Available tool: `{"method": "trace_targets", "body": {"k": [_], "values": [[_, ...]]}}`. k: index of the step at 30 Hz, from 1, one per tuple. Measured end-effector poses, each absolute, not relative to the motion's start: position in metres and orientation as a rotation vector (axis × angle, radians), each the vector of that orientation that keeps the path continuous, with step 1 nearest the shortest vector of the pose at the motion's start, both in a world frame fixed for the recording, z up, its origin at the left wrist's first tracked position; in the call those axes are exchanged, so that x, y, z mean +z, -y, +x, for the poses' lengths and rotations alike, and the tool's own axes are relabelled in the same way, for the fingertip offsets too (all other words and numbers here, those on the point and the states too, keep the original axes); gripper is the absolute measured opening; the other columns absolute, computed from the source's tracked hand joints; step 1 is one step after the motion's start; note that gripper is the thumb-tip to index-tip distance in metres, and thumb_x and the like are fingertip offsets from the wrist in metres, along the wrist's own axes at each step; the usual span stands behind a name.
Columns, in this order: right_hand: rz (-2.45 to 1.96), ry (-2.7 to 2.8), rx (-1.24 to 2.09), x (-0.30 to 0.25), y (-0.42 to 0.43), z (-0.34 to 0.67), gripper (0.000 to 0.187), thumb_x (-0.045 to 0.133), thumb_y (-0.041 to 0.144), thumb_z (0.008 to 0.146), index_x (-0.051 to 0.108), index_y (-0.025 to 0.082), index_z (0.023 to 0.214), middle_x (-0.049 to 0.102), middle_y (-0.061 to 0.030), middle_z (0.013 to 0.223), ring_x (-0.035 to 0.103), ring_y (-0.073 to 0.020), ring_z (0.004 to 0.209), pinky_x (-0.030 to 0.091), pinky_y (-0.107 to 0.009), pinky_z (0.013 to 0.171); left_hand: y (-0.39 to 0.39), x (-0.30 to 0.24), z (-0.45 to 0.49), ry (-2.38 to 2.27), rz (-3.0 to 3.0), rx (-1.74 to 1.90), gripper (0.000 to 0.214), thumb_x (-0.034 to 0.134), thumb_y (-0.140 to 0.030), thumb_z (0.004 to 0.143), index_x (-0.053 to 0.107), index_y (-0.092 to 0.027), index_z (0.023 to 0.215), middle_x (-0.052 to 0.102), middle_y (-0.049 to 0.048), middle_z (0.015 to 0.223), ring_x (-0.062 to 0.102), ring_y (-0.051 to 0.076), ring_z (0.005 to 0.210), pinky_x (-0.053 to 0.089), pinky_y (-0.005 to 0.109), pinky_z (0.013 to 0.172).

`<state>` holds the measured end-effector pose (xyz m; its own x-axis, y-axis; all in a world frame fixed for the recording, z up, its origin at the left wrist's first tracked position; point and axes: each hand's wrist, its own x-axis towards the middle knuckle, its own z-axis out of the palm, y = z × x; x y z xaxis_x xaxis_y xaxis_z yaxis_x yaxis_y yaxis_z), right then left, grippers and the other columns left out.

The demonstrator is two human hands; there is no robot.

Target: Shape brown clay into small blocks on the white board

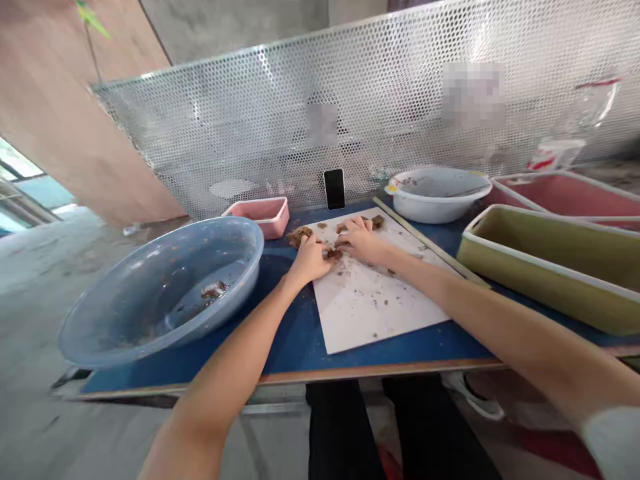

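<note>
A white board (360, 313) lies on the blue tabletop, strewn with brown crumbs. On its far part sit lumps of brown, clay-like material, one clump (299, 237) at the left edge and a smaller piece (379, 221) at the right. My left hand (313, 260) has its fingers bent around brown material beside the left clump. Close by on its right, my right hand (364, 241) presses curled fingers onto more of the brown material. The fingertips of both hands are partly hidden, and the shape of what lies under them cannot be made out.
To the left stands a large blue basin (165, 267) with a little debris inside. Behind are a small pink tub (275, 223) and a phone (335, 189) against a perforated metal screen (240, 133). Rightward are a stick (430, 243), white basin (435, 207), green trough (540, 273) and red trough (575, 190).
</note>
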<state>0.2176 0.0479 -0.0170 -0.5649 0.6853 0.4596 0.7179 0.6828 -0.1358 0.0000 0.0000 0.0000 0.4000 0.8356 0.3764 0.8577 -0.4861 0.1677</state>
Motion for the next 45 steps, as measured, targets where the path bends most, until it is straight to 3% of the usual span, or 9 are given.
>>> {"method": "trace_targets", "body": {"k": [19,24,33,41,45], "values": [[-1.067,2.420,-0.030,-0.004,-0.038,0.218,0.033,0.060,0.040,0.108,0.085,0.027,0.092,0.063,-0.0121,0.134,0.039,-0.0362,0.127,0.028,-0.051,0.097,0.003,0.004,0.002,1.557,-2.633,-0.678,0.018,0.078,-0.030,0.090,0.088,-0.020,0.102,0.072,0.0140,0.102,0.061,0.037,0.119,0.048,0.052,0.112],[-1.085,2.351,-0.045,-0.003,-0.039,0.223,0.033,0.054,0.037,0.107,0.085,0.027,0.108,0.065,-0.0144,0.128,0.042,-0.0379,0.124,0.030,-0.053,0.097,0.002,0.003,0.002,1.557,-2.642,-0.665,0.018,0.076,-0.026,0.091,0.088,-0.020,0.103,0.073,0.0124,0.097,0.061,0.037,0.119,0.048,0.052,0.112],[-0.984,2.492,-0.130,-0.003,-0.039,0.227,0.036,0.056,0.023,0.102,0.083,0.033,0.124,0.060,-0.0142,0.140,0.042,-0.0378,0.128,0.030,-0.051,0.099,0.001,-0.001,0.000,1.636,-2.563,-0.768,0.041,0.073,-0.020,0.086,0.083,-0.015,0.126,0.067,0.0173,0.117,0.059,0.037,0.118,0.049,0.051,0.113],[-0.818,2.609,-0.406,-0.003,-0.041,0.233,0.041,0.053,0.017,0.105,0.076,0.030,0.136,0.056,-0.0177,0.148,0.040,-0.0391,0.131,0.027,-0.050,0.098,-0.002,-0.002,0.000,1.713,-2.520,-0.844,0.036,0.067,-0.014,0.087,0.084,-0.016,0.118,0.069,0.0156,0.113,0.059,0.035,0.118,0.047,0.049,0.117],[-0.781,2.613,-0.453,-0.001,-0.039,0.232,0.037,0.051,0.015,0.107,0.077,0.029,0.130,0.058,-0.0161,0.146,0.040,-0.0377,0.131,0.027,-0.048,0.098,-0.003,-0.003,0.001,1.716,-2.506,-0.848,0.034,0.065,-0.014,0.088,0.084,-0.017,0.116,0.069,0.0149,0.112,0.060,0.035,0.117,0.048,0.050,0.116]]}}
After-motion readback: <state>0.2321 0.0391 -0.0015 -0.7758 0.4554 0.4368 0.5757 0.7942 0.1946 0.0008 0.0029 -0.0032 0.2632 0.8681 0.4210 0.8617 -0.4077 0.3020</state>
